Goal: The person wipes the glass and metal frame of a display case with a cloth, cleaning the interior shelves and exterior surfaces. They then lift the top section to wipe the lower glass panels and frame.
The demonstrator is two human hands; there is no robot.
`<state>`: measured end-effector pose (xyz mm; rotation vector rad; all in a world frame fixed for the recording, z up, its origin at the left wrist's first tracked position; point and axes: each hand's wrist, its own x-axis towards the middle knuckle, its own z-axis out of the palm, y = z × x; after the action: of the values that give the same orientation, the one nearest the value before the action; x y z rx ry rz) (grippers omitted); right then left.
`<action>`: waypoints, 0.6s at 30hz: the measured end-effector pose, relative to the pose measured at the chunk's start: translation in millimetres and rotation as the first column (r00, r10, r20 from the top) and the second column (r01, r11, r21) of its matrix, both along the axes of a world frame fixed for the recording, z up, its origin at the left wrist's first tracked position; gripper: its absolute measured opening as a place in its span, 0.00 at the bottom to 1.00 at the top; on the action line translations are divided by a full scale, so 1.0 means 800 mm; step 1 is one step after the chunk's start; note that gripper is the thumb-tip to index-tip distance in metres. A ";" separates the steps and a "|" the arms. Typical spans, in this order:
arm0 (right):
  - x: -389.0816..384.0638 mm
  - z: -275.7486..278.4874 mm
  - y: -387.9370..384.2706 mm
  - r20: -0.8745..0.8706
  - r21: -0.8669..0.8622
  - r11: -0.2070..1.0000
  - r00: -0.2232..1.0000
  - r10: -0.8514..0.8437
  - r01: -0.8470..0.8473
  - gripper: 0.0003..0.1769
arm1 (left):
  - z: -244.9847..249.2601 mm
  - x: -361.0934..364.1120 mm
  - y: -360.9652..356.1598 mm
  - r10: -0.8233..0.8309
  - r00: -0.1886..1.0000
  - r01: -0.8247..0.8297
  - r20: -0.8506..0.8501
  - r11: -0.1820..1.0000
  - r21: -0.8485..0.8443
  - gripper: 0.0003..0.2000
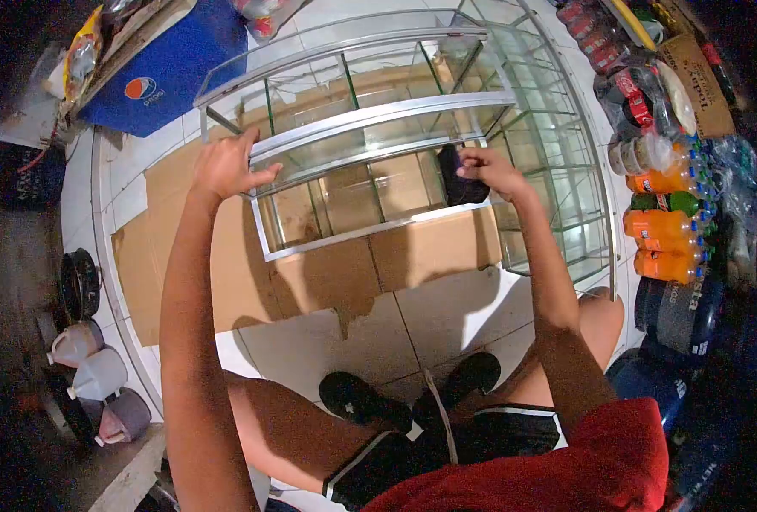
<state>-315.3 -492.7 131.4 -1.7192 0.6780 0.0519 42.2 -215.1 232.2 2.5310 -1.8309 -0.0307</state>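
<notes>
I am looking down past the knees at a glass and aluminium display case (378, 128) that lies on sheets of cardboard (310, 273) spread over the tiled floor (455, 316); it fills the far middle of my view, with its shelves and metal rails showing through the panes. The left hand (225, 164) is grasping the near-left corner of the frame, fingers curled over a metal rail; the right hand (491, 171) is clenched around a small dark object (457, 181), which it holds against the frame further right; I cannot tell what that object is. The two hands are well apart, one toward each end of the near side of the case.

Close to me, between the knees, two black sandals (365, 401) rest on the tiles just beside each other; a red shirt (600, 465) fills the near-right corner. At the far left a blue Pepsi box (169, 77) stands beyond the cardboard, near the case's far-left corner; along the left edge sit several pale jugs (97, 375), with a dark pot (80, 282) just beyond them. On the right, a row of orange soda bottles (664, 226) with a green bottle (664, 202) among them lies just beside the case's right wall; farther off are wrapped cola bottles (634, 90) and a brown carton (694, 81).
</notes>
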 end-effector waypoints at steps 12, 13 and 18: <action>0.063 0.014 0.105 0.294 -0.607 0.729 0.941 -0.165 0.317 0.12 | -0.003 0.000 -0.003 -0.024 1.000 0.024 -0.013 1.000 -0.020 0.34; 0.064 0.014 0.114 0.293 -0.603 0.733 0.942 -0.163 0.314 0.12 | -0.005 0.004 -0.003 -0.019 1.000 0.019 -0.014 1.000 -0.015 0.34; 0.077 -0.033 0.120 0.146 -0.629 0.776 0.973 0.177 -0.047 0.18 | -0.007 0.005 -0.002 -0.045 0.999 0.045 0.001 0.999 -0.015 0.34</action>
<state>-253.9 -396.9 104.9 -2.3697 0.4610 -0.2926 46.3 -217.0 226.3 2.4803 -1.8804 -0.0174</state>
